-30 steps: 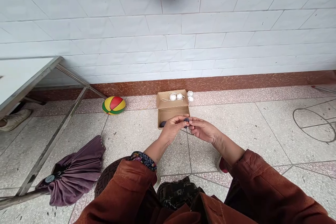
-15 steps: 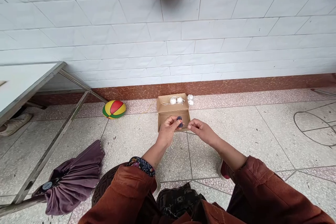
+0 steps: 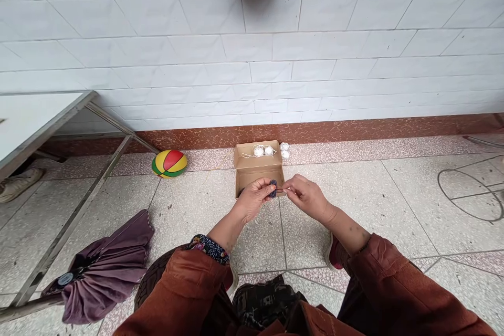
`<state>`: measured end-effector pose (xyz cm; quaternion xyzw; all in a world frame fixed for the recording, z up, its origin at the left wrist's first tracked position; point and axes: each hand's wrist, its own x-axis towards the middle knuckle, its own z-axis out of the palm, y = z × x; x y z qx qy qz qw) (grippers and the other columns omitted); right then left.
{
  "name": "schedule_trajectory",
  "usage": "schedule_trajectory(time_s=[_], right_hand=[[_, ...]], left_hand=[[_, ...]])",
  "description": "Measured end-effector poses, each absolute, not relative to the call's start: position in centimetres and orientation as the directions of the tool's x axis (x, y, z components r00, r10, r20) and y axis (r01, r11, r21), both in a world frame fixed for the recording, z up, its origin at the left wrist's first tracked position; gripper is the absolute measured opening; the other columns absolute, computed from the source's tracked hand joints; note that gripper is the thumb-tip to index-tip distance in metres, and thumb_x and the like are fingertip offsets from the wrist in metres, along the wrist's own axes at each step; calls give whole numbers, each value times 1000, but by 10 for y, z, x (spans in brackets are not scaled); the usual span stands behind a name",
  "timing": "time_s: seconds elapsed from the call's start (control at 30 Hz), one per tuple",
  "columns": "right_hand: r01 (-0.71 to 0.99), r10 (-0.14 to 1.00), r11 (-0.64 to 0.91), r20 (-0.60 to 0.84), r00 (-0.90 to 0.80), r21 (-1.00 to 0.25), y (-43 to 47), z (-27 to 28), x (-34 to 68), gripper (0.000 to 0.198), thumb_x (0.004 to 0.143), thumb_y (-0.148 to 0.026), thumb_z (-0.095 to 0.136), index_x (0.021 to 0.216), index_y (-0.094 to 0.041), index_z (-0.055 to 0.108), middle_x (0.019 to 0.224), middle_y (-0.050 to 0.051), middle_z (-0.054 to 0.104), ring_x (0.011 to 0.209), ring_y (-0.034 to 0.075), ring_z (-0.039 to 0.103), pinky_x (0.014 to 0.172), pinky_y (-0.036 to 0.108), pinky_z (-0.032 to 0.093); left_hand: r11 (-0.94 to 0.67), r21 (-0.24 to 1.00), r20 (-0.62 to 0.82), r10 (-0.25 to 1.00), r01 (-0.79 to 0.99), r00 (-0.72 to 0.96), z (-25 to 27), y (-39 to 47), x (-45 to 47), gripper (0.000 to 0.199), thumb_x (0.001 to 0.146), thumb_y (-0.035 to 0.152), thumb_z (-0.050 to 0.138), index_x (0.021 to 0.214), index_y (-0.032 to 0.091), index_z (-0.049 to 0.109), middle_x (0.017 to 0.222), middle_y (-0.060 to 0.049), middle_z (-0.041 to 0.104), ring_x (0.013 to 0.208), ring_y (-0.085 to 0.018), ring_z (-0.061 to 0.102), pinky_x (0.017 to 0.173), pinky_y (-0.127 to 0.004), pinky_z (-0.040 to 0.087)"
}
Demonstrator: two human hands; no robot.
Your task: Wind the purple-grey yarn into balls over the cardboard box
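Observation:
My left hand [image 3: 252, 200] pinches a small dark blue piece of yarn work [image 3: 273, 188] between thumb and fingers, over the front of the open cardboard box [image 3: 252, 174]. Just to its right, my right hand [image 3: 306, 197] is closed on a thin, reddish-brown, stick-like thing [image 3: 280, 189] that reaches to the yarn piece. Whether it is a hook or a strand is too small to tell. Two white yarn balls [image 3: 259, 151] with loose ends lie in the box's raised lid. Two more white balls [image 3: 284, 154] sit on the floor beside it.
A red, yellow and green ball [image 3: 169, 164] lies near the wall. At left stand a metal-framed table [image 3: 43, 121] and a folded purple umbrella [image 3: 108, 273]. On the right is a wire frame [image 3: 470, 194]. A dark bag [image 3: 270, 299] rests between my legs; another person's shoe [image 3: 19, 185] shows under the table.
My right hand has turned, its back now more upward, and its fingers are closer to the yarn piece. The piece has shifted slightly right and down; my left hand still pinches it.

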<state>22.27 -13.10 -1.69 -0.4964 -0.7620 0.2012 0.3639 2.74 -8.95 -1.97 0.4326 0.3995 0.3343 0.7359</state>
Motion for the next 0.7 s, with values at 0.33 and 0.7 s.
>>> schedule_trajectory(time_s=[0.33, 0.7], right_hand=[[619, 872, 483, 277, -403, -620, -127, -24, 226, 17, 99, -30, 49, 96, -25, 65, 97, 3, 62, 81, 16, 60, 69, 26, 46], [545, 916, 378, 219, -335, -748, -123, -27, 225, 8, 97, -22, 50, 92, -21, 57, 86, 3, 62, 78, 16, 59, 72, 29, 47]], left_hand=[[163, 972, -229, 816, 170, 531, -35, -92, 33, 32, 67, 34, 76, 91, 18, 60, 67, 3, 63, 50, -9, 51, 49, -22, 39], [-143, 953, -16, 857, 266, 515, -17, -101, 23, 17, 83, 31, 63, 92, 20, 71, 87, -4, 71, 82, -19, 63, 75, -29, 45]])
